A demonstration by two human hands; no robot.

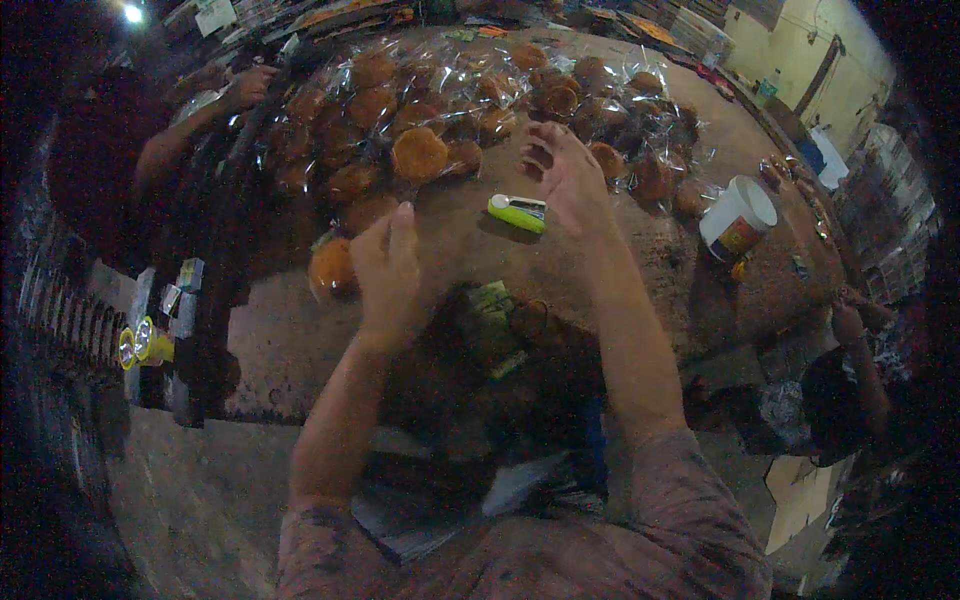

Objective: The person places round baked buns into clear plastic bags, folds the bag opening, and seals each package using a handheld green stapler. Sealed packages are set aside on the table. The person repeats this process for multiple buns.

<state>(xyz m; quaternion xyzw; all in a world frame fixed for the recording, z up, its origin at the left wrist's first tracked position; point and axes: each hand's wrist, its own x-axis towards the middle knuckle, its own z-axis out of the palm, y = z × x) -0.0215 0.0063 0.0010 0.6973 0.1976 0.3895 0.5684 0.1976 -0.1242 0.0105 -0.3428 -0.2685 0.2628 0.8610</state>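
My left hand [388, 265] is beside a round orange-brown bun in clear wrap [332, 268], fingers bent; what they hold, if anything, is hidden. Above and right of a green-and-white stapler [516, 214], my right hand [565, 175] has loosely curled, spread fingers with nothing visible in them. Many wrapped buns [420, 153] lie across the far part of the brown table [620, 290].
A white tub [738, 218] stands at the right. Co-workers are at left [110, 160] and right [860, 370]. Yellow containers [150, 342] sit beyond the table's left edge. Dark and greenish items [495, 310] lie at the near middle.
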